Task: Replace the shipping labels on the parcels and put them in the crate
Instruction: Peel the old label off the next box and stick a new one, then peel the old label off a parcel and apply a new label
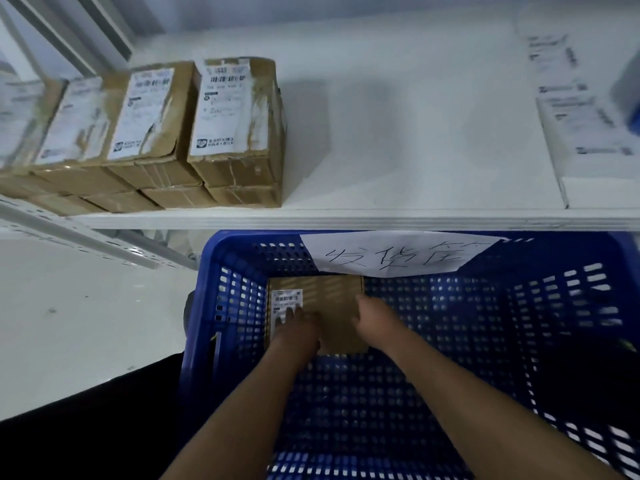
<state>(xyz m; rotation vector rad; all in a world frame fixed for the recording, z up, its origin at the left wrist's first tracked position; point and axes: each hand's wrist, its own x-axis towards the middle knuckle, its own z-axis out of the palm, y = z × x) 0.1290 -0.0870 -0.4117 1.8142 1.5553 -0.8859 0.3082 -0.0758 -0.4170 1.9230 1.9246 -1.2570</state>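
**Parcel in the crate's far-left corner**

The parcel (329, 306) lies on the blue crate (207, 306) floor. The left hand (298, 327) rests flat-fingered on its label (285, 306); the right hand (372, 315) grips its right edge. More boxes (228, 123) line the shelf's (381, 216) left end.

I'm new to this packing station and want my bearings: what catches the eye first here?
First, the big blue crate below the shelf, with a handwritten paper sign on its far rim. Inside, at its far left corner, lies one cardboard parcel, with the left hand and right hand on it. On the shelf's left stands a row of labelled boxes.
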